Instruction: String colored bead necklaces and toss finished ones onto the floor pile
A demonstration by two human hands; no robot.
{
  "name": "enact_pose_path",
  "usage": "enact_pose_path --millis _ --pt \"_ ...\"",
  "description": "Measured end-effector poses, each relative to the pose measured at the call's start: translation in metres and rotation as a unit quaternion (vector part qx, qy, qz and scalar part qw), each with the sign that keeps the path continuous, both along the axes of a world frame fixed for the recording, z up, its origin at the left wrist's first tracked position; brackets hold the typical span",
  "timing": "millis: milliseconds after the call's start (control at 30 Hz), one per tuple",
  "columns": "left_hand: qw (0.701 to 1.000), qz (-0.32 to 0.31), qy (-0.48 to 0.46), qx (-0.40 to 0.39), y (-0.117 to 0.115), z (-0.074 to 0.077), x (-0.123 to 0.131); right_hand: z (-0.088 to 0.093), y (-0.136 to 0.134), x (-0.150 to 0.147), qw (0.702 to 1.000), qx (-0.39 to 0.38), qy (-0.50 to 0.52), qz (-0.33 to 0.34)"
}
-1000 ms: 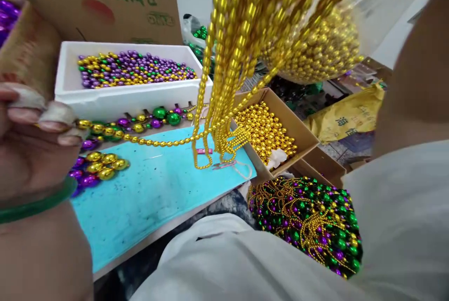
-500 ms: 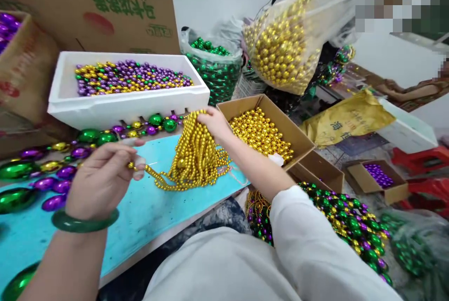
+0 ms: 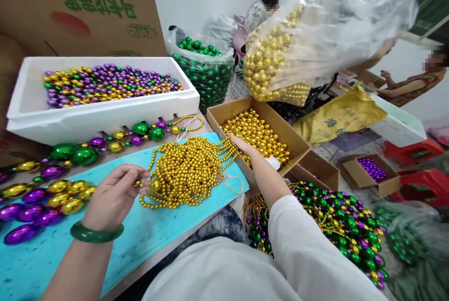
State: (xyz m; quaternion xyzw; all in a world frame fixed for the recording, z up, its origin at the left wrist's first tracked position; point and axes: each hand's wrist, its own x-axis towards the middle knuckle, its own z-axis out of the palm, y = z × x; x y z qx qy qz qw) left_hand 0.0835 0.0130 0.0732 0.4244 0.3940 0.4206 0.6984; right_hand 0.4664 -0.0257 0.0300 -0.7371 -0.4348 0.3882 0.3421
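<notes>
A heap of thin gold bead strands (image 3: 187, 170) lies spread on the blue sheet (image 3: 140, 231). My left hand (image 3: 117, 193), with a green bangle at its wrist, is closed with fingertips pinched on the end of a gold strand at the heap's left edge. At the right side my right hand (image 3: 242, 144) is at the ends of several gold strands that run out from the heap; its fingers are largely hidden behind the hand. Just beyond it, a cardboard box (image 3: 298, 151) holds larger gold beads (image 3: 257, 132).
A white foam box (image 3: 105, 109) of mixed beads stands behind, with large bead strings (image 3: 84, 155) before it. Further back are a bag of green beads (image 3: 205, 71) and a raised plastic bag of gold beads (image 3: 270, 57). Strung beads (image 3: 336, 221) hang at right. People are in the background.
The gold strands, bunched upright under my right hand before, now lie flat and spread. My right hand has moved right and down. The view has shifted, and the plastic bag looks more stretched out.
</notes>
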Motion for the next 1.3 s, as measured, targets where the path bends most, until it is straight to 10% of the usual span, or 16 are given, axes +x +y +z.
enact_pose_path --millis 133,333,500,800,933,1100,1300 --pt "1.0 0.015 0.002 0.016 0.0 0.001 -0.009 0.004 -0.02 0.003 0.993 -0.06 -0.022 0.097" --pt "0.999 0.034 0.015 0.009 -0.003 0.003 -0.017 0.039 -0.035 -0.03 0.923 -0.156 -0.34 0.091" --pt "0.999 0.029 0.015 0.024 -0.008 0.005 -0.015 0.057 -0.014 -0.111 0.901 -0.093 -0.412 0.098" --pt "1.0 -0.001 0.016 0.007 -0.01 -0.005 -0.004 0.036 -0.002 -0.203 0.891 0.085 -0.399 0.2" --pt "0.999 0.007 0.034 0.008 -0.006 -0.008 -0.003 0.041 -0.021 -0.168 0.911 0.085 -0.341 0.215" --pt "0.999 0.006 0.048 0.003 -0.004 -0.008 -0.004 0.026 -0.004 -0.061 0.965 -0.003 -0.259 -0.039" --pt "0.998 -0.002 0.07 -0.005 -0.006 -0.006 0.001 0.01 0.024 -0.008 0.98 -0.041 -0.191 -0.028"
